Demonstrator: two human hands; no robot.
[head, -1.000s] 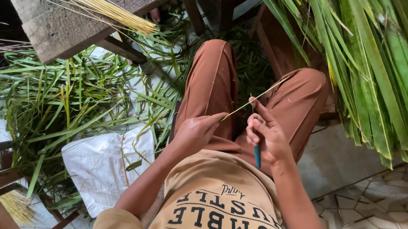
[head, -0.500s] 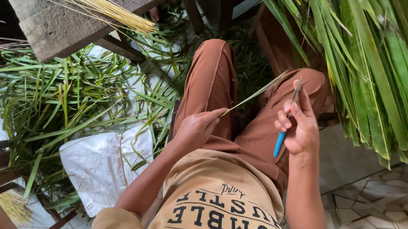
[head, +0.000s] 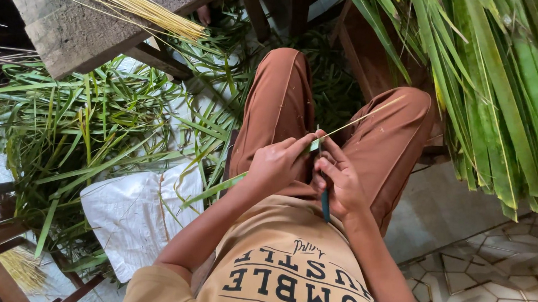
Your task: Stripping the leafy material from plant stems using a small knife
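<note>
Hands meet at the centre of the frame, over your lap in brown trousers (head: 278,102). Your left hand (head: 274,167) is closed around a long palm leaflet (head: 351,122), pinching it between thumb and fingers; the green blade of it trails out behind the hand toward the lower left, while the thin pale rib runs on up and to the right across your right knee. Your right hand (head: 338,183) is wrapped around a small knife with a blue handle (head: 324,207), the handle pointing down toward your shirt and the blade end pressed against the leaflet just beside your left fingertips; the blade itself is mostly hidden by your fingers. At the left of the frame, loose green leaf strips (head: 90,127) lie heaped on the floor over a white sack (head: 131,217). In the upper left, a bundle of yellow stripped ribs (head: 122,2) rests on a rough wooden bench (head: 83,34). Along the right edge, a mass of whole green fronds (head: 503,90) hangs down near your right knee.
</note>
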